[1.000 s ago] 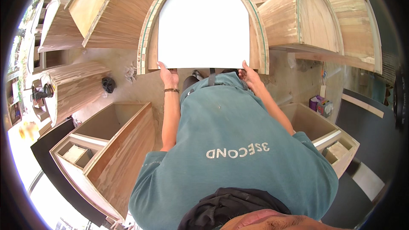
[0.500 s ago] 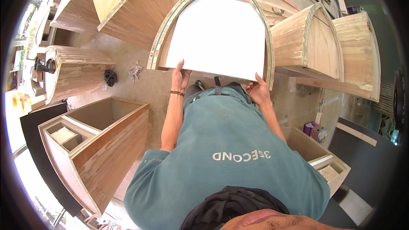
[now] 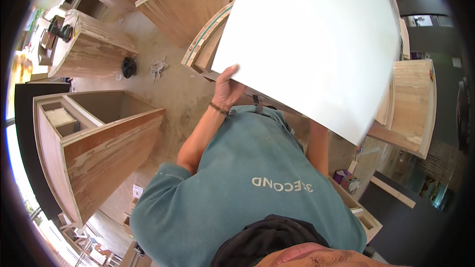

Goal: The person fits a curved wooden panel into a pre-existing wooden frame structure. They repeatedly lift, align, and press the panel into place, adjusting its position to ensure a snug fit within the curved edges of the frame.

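Observation:
A large white panel (image 3: 307,44) with a curved far end is tilted up in front of me and covers much of the upper middle. My left hand (image 3: 229,89) is closed on its near left edge, thumb on the white face and fingers underneath. My right forearm (image 3: 317,146) passes beneath the panel's near right part, which hides that hand and its fingers. Behind the panel, the left side of an arched wooden cabinet (image 3: 202,47) shows, with a green line along its layered rim; the panel covers the rest.
Wooden cabinets stand around me: an open one with compartments (image 3: 111,141) at left, tall ones (image 3: 185,7) at far left, another (image 3: 414,104) at right. A black bag (image 3: 129,67) and crumpled plastic (image 3: 159,68) lie on the floor. A dark board (image 3: 396,217) is at lower right.
The white panel has risen out of the arched cabinet's opening toward me and shifted right, its right side swinging nearer. My right hand has gone from sight beneath it; my left keeps its grip.

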Tool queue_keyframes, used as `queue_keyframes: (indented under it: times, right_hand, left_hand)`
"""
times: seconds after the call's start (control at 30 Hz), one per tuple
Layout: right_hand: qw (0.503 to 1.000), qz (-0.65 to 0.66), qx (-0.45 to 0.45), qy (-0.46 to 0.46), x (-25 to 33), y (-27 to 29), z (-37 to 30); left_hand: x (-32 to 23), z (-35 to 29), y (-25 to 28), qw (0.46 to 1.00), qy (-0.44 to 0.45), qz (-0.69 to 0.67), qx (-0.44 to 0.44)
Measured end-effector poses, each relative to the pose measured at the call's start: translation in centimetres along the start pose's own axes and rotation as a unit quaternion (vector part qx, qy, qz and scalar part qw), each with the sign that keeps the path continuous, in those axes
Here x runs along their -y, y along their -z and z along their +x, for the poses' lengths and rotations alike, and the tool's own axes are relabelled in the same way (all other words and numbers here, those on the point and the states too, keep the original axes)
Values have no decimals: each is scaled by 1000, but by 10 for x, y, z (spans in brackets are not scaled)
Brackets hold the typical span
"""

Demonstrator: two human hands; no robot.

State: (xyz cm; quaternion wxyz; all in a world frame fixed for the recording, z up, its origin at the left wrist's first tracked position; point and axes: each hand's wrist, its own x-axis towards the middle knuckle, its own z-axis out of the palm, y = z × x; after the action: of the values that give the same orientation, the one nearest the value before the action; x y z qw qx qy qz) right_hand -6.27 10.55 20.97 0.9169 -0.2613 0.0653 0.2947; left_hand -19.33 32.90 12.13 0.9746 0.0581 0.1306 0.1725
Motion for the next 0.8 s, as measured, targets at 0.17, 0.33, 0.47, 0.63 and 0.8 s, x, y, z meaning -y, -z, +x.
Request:
queue_keyframes:
  times: [0.17, 0.33, 0.47, 0.63, 0.8]
  right_hand:
    - [943, 133, 270, -146, -22, 3, 109]
    - [858, 164, 396, -284, -66, -10, 177]
    - [829, 142, 438, -316, -56, 9, 192]
    - [859, 55, 408, -304, -1, 85, 188]
    - [946, -300, -106, -66, -4, 37, 113]
  left_hand:
    - [46, -3, -61, 977, 153, -134, 59]
    - [55, -21, -77, 949, 225, -213, 59]
    - [80, -8, -50, 947, 267, -173, 40]
    - [59, -6, -4, 900, 351, 258, 15]
    - [-12, -34, -18, 967, 17, 254, 22]
